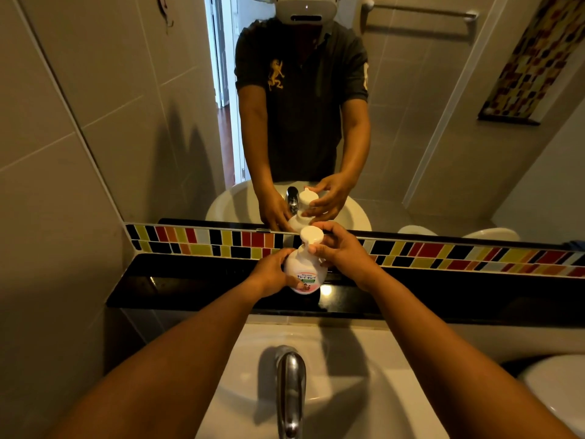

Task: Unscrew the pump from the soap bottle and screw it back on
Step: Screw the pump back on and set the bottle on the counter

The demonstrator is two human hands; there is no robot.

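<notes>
A round white soap bottle (pixel 307 270) with a pink and green label stands upright on a black shelf (pixel 190 285) behind the sink. Its white pump (pixel 311 235) sits on top, with a wide flat head. My left hand (pixel 273 274) wraps the bottle's left side and holds it. My right hand (pixel 340 248) grips the pump's neck just below the head, thumb and fingers closed around it. Whether the pump's collar is tight or loose on the bottle is hidden by my fingers.
A chrome faucet (pixel 290 384) rises from the white sink (pixel 354 369) directly below my arms. A strip of coloured tiles (pixel 202 239) and a large mirror (pixel 158 122) back the shelf. A second white basin edge (pixel 557 391) shows at the right.
</notes>
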